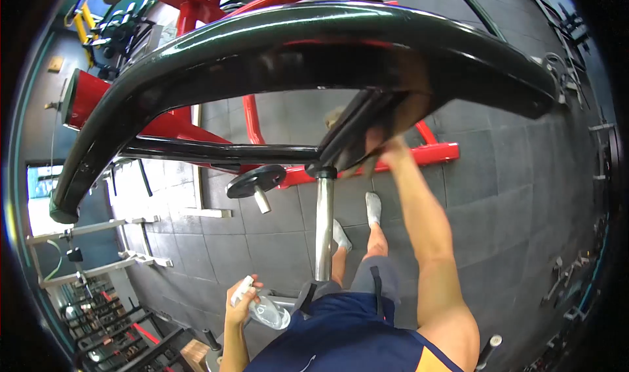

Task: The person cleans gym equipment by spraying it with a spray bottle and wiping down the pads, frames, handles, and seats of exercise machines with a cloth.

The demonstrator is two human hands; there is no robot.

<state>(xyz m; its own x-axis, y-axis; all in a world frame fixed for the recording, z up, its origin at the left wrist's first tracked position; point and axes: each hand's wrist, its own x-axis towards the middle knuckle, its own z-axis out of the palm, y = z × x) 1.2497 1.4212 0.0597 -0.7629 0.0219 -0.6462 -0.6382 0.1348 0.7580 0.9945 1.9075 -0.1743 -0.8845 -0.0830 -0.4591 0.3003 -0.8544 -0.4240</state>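
Observation:
My left hand (244,298) is wrapped round a clear spray bottle (268,314) with a white trigger head, low in the view beside my body. My right arm reaches forward, and my right hand (386,148) is at the black bar (357,133) under the curved frame of a gym machine. A drab cloth (364,167) shows under that hand, partly hidden by the bar. The large curved black tube (288,60) crosses the view above both hands. Below the bar joint, a bare metal sleeve (324,228) points towards me.
A black weight plate (255,182) sits on a peg left of the sleeve. The machine's red base (419,154) lies on the dark tiled floor (498,195). White racks (92,231) stand at the left, with more gym equipment (111,306) at lower left.

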